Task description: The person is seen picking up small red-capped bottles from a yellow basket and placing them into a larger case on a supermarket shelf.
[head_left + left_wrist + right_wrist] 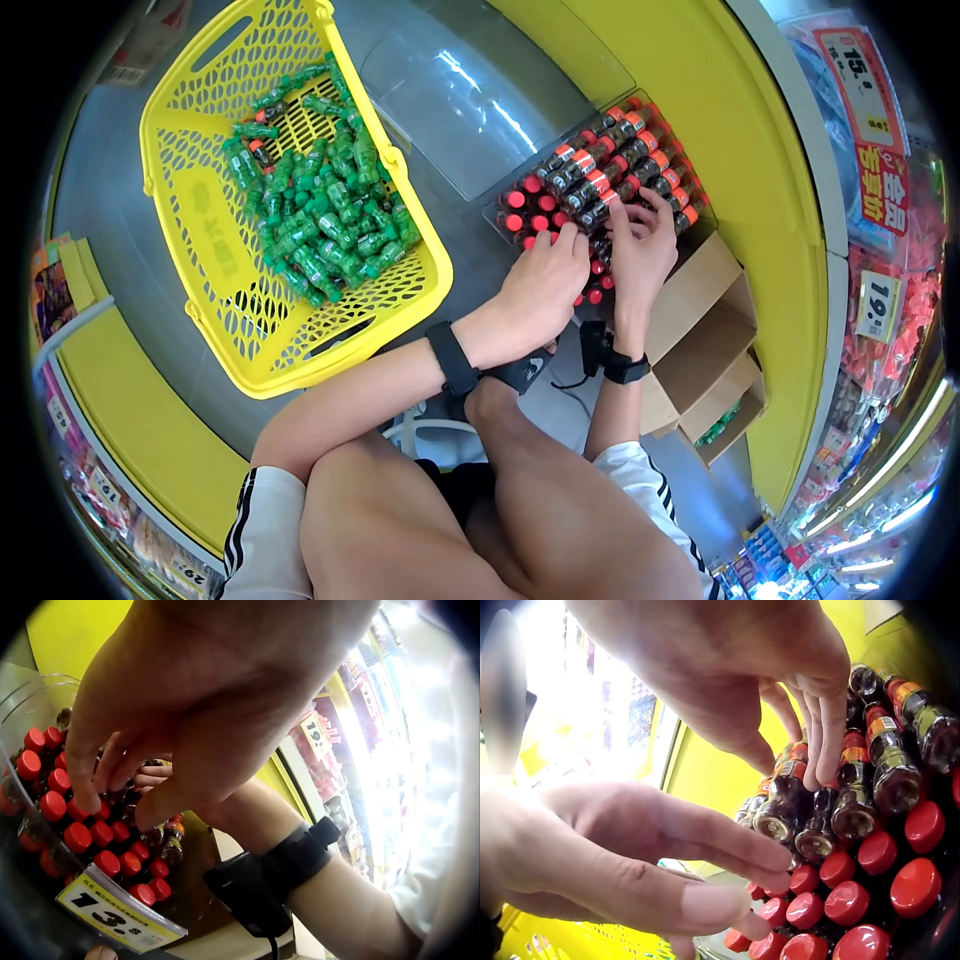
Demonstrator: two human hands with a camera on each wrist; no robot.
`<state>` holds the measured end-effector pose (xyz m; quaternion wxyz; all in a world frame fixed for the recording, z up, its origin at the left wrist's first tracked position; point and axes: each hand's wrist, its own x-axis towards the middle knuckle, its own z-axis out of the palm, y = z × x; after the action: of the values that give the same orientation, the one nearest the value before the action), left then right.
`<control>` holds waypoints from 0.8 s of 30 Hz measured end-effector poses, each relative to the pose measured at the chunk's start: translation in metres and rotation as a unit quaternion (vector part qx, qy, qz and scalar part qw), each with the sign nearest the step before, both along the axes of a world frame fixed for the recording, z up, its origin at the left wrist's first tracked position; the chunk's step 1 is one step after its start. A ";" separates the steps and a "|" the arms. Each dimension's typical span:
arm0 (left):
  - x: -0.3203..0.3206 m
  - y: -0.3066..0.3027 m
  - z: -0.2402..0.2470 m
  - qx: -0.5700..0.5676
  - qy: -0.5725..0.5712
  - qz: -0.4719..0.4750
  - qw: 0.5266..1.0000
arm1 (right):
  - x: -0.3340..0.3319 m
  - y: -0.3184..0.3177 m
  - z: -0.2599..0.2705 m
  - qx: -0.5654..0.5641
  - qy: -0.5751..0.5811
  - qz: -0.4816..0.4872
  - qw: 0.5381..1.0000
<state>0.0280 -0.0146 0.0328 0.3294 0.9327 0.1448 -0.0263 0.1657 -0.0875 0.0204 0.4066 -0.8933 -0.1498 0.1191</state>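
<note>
Small dark cola bottles point(640, 150) with red-orange labels lie in rows in a clear bin point(41, 694). In front of them, more bottles stand upright, their red caps point(847, 901) facing up. My left hand point(545, 285) is over the caps, its fingers extended and slightly bent, fingertips right at the caps. Beside it, my right hand point(640, 250) reaches down onto the lying bottles. Its thumb and fingers are spread apart, with fingertips right at the bottle bases point(815, 844) in the right wrist view.
A yellow basket point(225, 335) full of small green bottles point(335, 225) stands at the left. An open cardboard box point(700, 330) is right of the bin. Below the caps hangs a price tag point(112, 915). A yellow shelf edge point(790, 300) curves along the right.
</note>
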 end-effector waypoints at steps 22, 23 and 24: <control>-0.107 0.100 0.117 0.200 -0.124 0.129 0.963 | -0.090 0.063 0.130 0.030 -0.141 0.487 0.862; -0.115 0.106 0.115 0.210 -0.126 0.159 0.956 | -0.098 0.072 0.136 0.043 -0.150 0.506 0.848; -0.123 0.113 0.112 0.222 -0.129 0.190 0.948 | -0.106 0.082 0.141 0.056 -0.161 0.525 0.834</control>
<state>-0.0947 0.0984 0.1451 0.1288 0.9329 0.2774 0.1899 0.0595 -0.0051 0.1616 0.3024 -0.6624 -0.6662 0.1609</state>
